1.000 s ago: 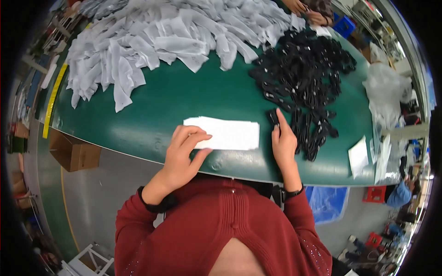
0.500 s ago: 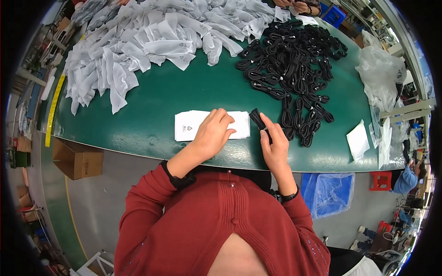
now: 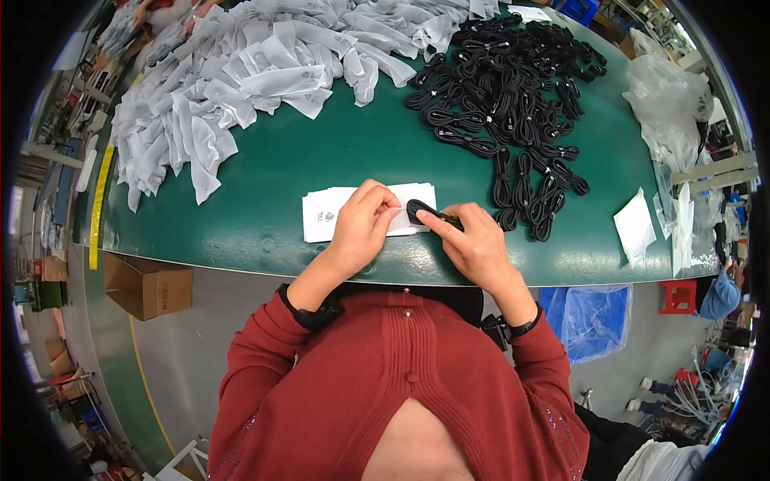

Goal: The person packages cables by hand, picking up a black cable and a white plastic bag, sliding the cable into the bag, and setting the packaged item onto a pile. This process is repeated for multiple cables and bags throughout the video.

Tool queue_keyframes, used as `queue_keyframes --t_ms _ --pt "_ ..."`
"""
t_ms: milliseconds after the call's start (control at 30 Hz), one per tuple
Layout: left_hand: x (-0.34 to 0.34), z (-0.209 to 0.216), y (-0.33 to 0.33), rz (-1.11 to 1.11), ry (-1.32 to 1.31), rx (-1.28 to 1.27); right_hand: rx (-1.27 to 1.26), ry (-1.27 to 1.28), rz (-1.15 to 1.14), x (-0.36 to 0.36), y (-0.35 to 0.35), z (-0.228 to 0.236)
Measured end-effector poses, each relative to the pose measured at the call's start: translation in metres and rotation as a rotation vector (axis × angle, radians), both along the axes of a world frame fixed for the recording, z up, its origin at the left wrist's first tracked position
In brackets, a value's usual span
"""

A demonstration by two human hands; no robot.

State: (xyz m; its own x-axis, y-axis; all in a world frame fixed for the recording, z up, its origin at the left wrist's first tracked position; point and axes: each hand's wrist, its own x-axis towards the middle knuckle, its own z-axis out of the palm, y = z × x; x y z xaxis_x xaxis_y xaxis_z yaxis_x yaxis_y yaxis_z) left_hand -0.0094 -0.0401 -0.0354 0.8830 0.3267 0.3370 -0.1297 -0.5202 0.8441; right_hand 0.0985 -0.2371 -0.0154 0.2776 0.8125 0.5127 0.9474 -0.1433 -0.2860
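Observation:
A stack of white paper bags (image 3: 321, 215), flat with a small printed mark, lies near the table's front edge. My left hand (image 3: 362, 223) rests over it, thumb and fingertips pinched on the edge of the top bag. My right hand (image 3: 475, 242) is closed on a coiled black cable (image 3: 433, 212), whose looped end lies over the right end of the stack beside my left fingertips. Whether the loop's tip is inside the bag I cannot tell. A big pile of coiled black cables (image 3: 513, 96) spreads beyond my right hand.
Filled whitish bags (image 3: 241, 72) are heaped across the far left of the green table (image 3: 265, 168). Clear plastic (image 3: 670, 104) and a white sheet (image 3: 634, 228) lie at the right. Below stand an open carton (image 3: 152, 287) and a blue, plastic-lined bin (image 3: 589, 321). Another person's hand shows far left.
My right hand has brought the cable leftward over the stack's right end, its loop now pointing left. My left fingers have drawn together into a pinch at the top bag.

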Motion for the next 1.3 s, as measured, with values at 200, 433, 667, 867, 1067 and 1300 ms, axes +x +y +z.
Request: queue_keyframes --t_ms 200,433,667,867,1067,1300 --pt "-0.003 0.010 0.002 -0.121 -0.100 0.129 -0.015 0.157 0.090 0.005 0.000 0.000" --pt "-0.002 0.025 -0.003 -0.214 -0.148 0.338 -0.096 1.774 -0.207 0.007 0.004 -0.014" --pt "0.008 0.039 0.013 -0.043 -0.130 0.292 0.236 0.615 -0.001 0.002 0.025 0.010" --pt "0.017 0.046 0.024 -0.095 -0.054 -0.048 0.370 0.591 0.084 0.009 0.043 0.015" --pt "0.025 0.049 0.048 -0.221 -0.081 -0.762 0.525 0.921 0.184 0.010 0.060 0.036" --pt "0.042 0.079 0.147 0.362 -0.381 -0.537 -0.063 -0.244 -0.376 0.105 0.032 -0.013"
